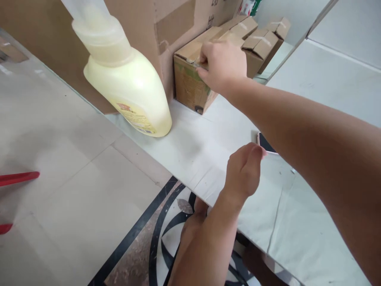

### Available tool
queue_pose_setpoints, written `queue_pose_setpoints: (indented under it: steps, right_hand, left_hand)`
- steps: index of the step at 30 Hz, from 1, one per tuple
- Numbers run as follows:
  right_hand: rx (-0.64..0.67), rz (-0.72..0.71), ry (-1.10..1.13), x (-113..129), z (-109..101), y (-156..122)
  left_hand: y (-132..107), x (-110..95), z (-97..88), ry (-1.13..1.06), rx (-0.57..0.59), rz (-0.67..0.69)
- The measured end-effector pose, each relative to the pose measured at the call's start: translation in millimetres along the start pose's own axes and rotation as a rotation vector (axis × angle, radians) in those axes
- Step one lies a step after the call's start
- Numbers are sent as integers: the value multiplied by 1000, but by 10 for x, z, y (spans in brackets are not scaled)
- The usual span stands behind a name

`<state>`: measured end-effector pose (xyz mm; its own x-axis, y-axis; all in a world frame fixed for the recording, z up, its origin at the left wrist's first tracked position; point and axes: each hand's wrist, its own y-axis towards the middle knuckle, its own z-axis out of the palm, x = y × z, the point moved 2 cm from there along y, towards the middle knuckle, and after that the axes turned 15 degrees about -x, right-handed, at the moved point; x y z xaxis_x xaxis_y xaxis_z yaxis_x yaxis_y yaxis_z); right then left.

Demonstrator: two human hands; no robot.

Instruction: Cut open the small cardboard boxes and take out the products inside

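Observation:
My right hand reaches to a small brown cardboard box, its fingers curled and closed at the box's top front edge. What lies between the thumb and fingers is too small to make out. My left hand is closed above the pale tabletop, thumb pressed against the fingers; whatever it may hold is hidden. A phone lies just beyond it, partly covered by my right forearm. A big pale yellow pump bottle with a printed label stands left of the box.
More small cartons line up behind the box. A large cardboard carton rises behind the bottle. The pale table ends in a slanting edge above a patterned floor. Red bars show at far left.

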<state>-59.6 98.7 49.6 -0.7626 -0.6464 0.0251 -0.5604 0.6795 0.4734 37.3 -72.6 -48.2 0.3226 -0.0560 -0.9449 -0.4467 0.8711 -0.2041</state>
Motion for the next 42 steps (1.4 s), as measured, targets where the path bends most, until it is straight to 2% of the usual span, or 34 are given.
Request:
queue_pose_setpoints:
  steps: [4, 8, 11, 14, 16, 18, 21, 24, 26, 27, 28, 29, 30, 31, 33, 35, 36, 38, 40, 42]
  right_hand:
    - [-19, -10, -60, -50, -50, -8]
    - [-21, -73, -72, 73, -46, 41]
    - [-19, -70, -88, 131, -10, 75]
    - [-37, -111, -98, 40, 2, 20]
    - [-80, -176, -80, -107, -26, -111]
    - [-129, -223, -53, -306, -89, -338]
    - [-172, -231, -25, -662, -259, -865]
    - [-240, -192, 95, -1059, -522, -1588]
    - [-302, -150, 119, -1342, -712, -2144]
    - [-359, -136, 126, -1479, -807, -2438]
    - [-462, -140, 143, -1607, -906, -2741]
    - [-630, -182, 181, -1716, -1013, -3056]
    - [-672, -132, 204, -1822, -1090, -3361]
    - [-711, -51, 223, -1912, -1160, -3661]
    - [-776, 221, 252, -2042, -1274, -4225]
    - [-844, 496, 315, -2101, -1338, -4704]
    - [-873, 591, 365, -2114, -1345, -4894]
    - [-905, 675, 471, -2143, -1320, -5169]
    - [-916, 715, 506, -2214, -1274, -5337]
    - [-880, 797, 438, -2340, -1248, -5448]
  left_hand:
    - [-8, 5, 4, -12, 2, -21]
    - [-31, 14, 23, 15, 21, -30]
    - [-39, 9, 31, 5, 24, -31]
    - [-28, -13, 40, -14, 0, 11]
    - [-19, -34, 41, -40, -61, 65]
    - [-32, -67, 20, -49, -171, 149]
    - [-125, -171, -92, -26, -437, 382]
    - [-261, -310, -287, 21, -747, 603]
    - [-309, -388, -401, 90, -863, 692]
    - [-312, -415, -434, 123, -863, 720]
    - [-300, -432, -444, 154, -805, 725]
    - [-279, -436, -426, 181, -690, 695]
    - [-258, -427, -376, 206, -523, 639]
    - [-249, -409, -298, 232, -327, 566]
    - [-285, -352, -86, 299, 63, 424]
    - [-369, -283, 149, 378, 314, 370]
    - [-410, -239, 265, 414, 389, 370]
    - [-465, -122, 487, 453, 473, 380]
    - [-472, 26, 684, 414, 499, 381]
    - [-445, 177, 851, 322, 496, 347]
